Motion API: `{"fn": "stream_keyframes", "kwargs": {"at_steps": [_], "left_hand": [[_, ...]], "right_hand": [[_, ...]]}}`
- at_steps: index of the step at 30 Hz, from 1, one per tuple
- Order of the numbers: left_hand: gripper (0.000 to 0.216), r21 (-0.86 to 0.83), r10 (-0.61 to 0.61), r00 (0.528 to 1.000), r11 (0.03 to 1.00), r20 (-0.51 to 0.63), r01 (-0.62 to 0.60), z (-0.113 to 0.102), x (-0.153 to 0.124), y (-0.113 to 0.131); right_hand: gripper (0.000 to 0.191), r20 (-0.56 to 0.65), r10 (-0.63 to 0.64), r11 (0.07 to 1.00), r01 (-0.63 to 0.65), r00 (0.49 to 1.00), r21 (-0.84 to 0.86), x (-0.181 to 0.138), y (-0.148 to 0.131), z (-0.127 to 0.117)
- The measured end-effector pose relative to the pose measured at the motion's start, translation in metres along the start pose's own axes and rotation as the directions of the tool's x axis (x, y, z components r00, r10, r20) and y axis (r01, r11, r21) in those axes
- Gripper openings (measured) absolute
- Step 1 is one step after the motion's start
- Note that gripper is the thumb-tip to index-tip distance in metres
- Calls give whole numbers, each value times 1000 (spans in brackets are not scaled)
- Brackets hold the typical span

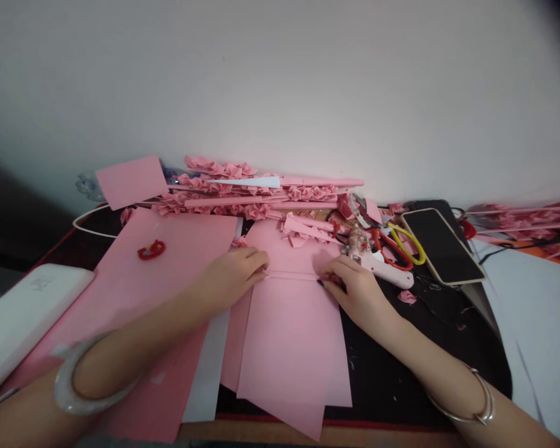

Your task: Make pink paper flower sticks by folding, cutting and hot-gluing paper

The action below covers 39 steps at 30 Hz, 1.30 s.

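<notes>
Several pink paper sheets [289, 348] lie overlapped in front of me, their lower corners fanned out. Across the top sheet runs a narrow rolled or folded edge of pink paper [292, 276]. My left hand [236, 274] pinches this strip at its left end, thumb and fingers pressed together. At the right end, the closed fingers of my right hand [354, 283] grip it too. A small dark spot shows by the right fingertips; I cannot tell what it is. Just beyond my right hand lies a pale glue gun [387, 272].
Folded pink paper flowers and rolled sticks [261, 202] line the wall. Red and yellow scissors [408, 242] and a phone [443, 246] lie right. Larger pink sheets [186, 249] with a red tape cutter [151, 250], and a white box-shaped object [32, 317], are left.
</notes>
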<state>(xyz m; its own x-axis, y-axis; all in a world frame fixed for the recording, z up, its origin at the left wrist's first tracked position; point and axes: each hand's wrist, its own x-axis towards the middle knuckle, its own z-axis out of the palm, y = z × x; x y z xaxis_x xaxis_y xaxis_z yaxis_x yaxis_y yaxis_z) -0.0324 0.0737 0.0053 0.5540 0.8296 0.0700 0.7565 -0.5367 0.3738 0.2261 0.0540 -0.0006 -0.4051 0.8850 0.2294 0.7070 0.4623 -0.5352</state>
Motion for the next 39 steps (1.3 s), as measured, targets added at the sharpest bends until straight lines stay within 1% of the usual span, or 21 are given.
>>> {"fn": "stream_keyframes", "kwargs": {"at_steps": [3, 6, 8, 12, 16, 19, 22, 25, 28, 30, 33, 34, 36, 38, 39], "left_hand": [[17, -37, 1, 1000, 999, 7, -1, 1, 1, 0], [16, -126, 24, 999, 992, 34, -20, 2, 1, -2], [15, -185, 24, 999, 982, 26, -18, 3, 2, -4], [10, -263, 5, 1000, 965, 12, -2, 2, 3, -6], [5, -350, -67, 996, 933, 50, 80, -5, 5, 0], [5, -385, -119, 990, 912, 75, 139, -8, 4, 4], [13, -380, -100, 993, 918, 56, 114, -6, 4, 3], [15, -322, -28, 999, 946, 26, 35, -2, 4, -1], [21, -167, 49, 999, 985, -18, -52, 0, 2, -3], [26, -68, 103, 994, 992, -24, -104, -2, -1, -1], [31, 79, 179, 982, 980, 57, -183, -8, -7, 6], [31, 136, 183, 980, 972, 85, -193, -10, -9, 10], [26, 227, 161, 982, 957, 100, -180, -10, -12, 19], [21, 259, 158, 983, 950, 91, -177, -6, -14, 27], [22, 257, 163, 983, 949, 85, -180, -3, -14, 31]], "right_hand": [[16, 0, 6, 999, -6, 1000, 31, 0, 0, 1], [20, 21, 52, 997, -53, 998, 49, 1, 0, 1], [23, 36, 84, 995, -86, 996, 45, 2, 0, 1], [20, 56, 113, 992, -116, 992, 56, 5, 0, 0], [23, 70, 154, 985, -159, 986, 64, 6, -3, -2], [22, 91, 161, 984, -166, 983, 61, 6, -4, -4], [21, 94, 140, 987, -146, 986, 61, 6, -4, -4], [19, 63, 75, 995, -79, 995, 60, 5, -4, -2], [17, 44, -25, 1000, 26, 999, -9, 1, -6, -1], [18, 90, -76, 990, 86, 993, -112, -3, -9, -3], [19, 211, -104, 955, 158, 972, -253, -7, -18, -8], [19, 243, -106, 945, 174, 964, -278, -9, -21, -9], [20, 273, -99, 932, 185, 957, -312, -10, -27, -9], [23, 279, -104, 921, 198, 955, -334, -10, -32, -3], [26, 281, -115, 915, 211, 953, -344, -9, -34, 1]]}}
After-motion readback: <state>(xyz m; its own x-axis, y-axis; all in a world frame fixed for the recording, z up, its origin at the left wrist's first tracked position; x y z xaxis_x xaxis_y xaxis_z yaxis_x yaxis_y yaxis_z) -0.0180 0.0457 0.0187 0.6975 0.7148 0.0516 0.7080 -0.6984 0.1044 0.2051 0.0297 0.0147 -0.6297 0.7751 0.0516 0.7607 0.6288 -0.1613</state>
